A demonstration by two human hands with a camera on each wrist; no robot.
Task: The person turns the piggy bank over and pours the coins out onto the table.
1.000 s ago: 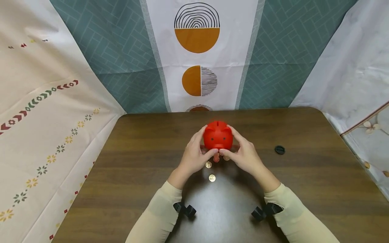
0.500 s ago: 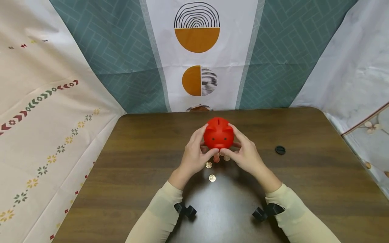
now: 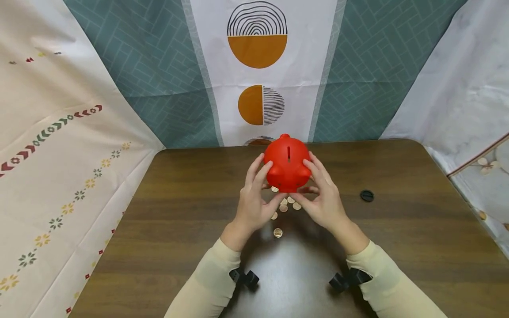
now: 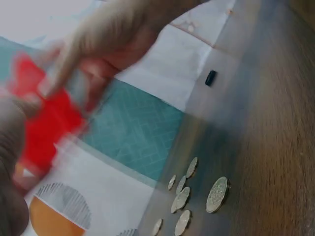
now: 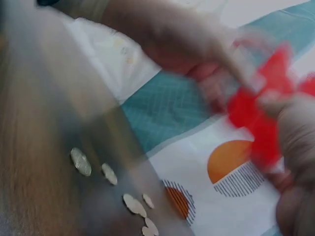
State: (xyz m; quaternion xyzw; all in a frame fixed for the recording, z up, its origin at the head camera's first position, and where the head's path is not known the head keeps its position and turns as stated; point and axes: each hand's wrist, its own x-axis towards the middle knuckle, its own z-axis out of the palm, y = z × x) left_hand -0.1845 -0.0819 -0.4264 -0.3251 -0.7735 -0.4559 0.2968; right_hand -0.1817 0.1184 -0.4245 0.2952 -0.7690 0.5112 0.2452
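A red piggy bank (image 3: pixel 288 161), its coin slot facing up toward the head camera, is held above the table between both hands. My left hand (image 3: pixel 253 198) grips its left side, and my right hand (image 3: pixel 324 198) grips the right side; the thumbs meet near the snout. In both wrist views the piggy bank (image 4: pixel 47 120) is blurred, held clear of the tabletop. Several gold-coloured coins (image 3: pixel 283 207) lie on the wood beneath and in front of it, some partly hidden by the hands. One coin (image 3: pixel 278 232) lies nearer the person.
A round black plug (image 3: pixel 367 195) lies on the brown wooden table (image 3: pixel 179 221), to the right of the hands. Patterned cloths hang behind the table (image 3: pixel 258 106) and along both sides. A small black camera sits on each wrist.
Both hands have raised the piggy bank from near the table and tipped it, so its slot now shows more fully. More coins are visible beneath it.
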